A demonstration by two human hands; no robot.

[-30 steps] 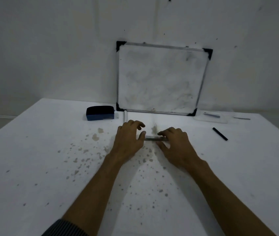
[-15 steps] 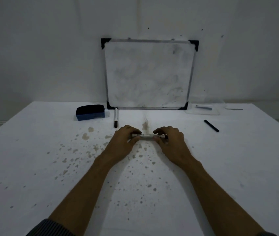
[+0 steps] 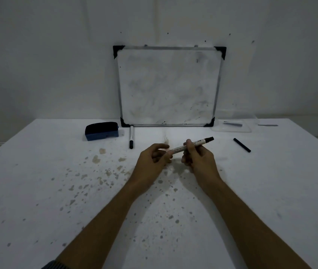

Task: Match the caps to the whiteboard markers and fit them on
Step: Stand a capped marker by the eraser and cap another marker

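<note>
A white whiteboard marker [image 3: 193, 144] with a black end pointing up and right is held tilted above the table. My right hand [image 3: 199, 159] grips its middle. My left hand [image 3: 152, 162] pinches its lower left end, which the fingers hide. A second white marker [image 3: 131, 135] with a black cap at its near end lies on the table in front of the whiteboard's left corner. A loose black cap-like stick [image 3: 242, 145] lies on the table to the right of my hands.
A smudged whiteboard [image 3: 169, 86] leans against the wall. A blue eraser [image 3: 101, 131] sits to its left. A clear plastic tray [image 3: 232, 127] holding a bluish piece stands at the back right. The white table [image 3: 37, 191] is speckled with stains.
Both hands have lifted the marker off the table. It lay level between them; now its right end tilts upward, with the black end showing past my right hand.
</note>
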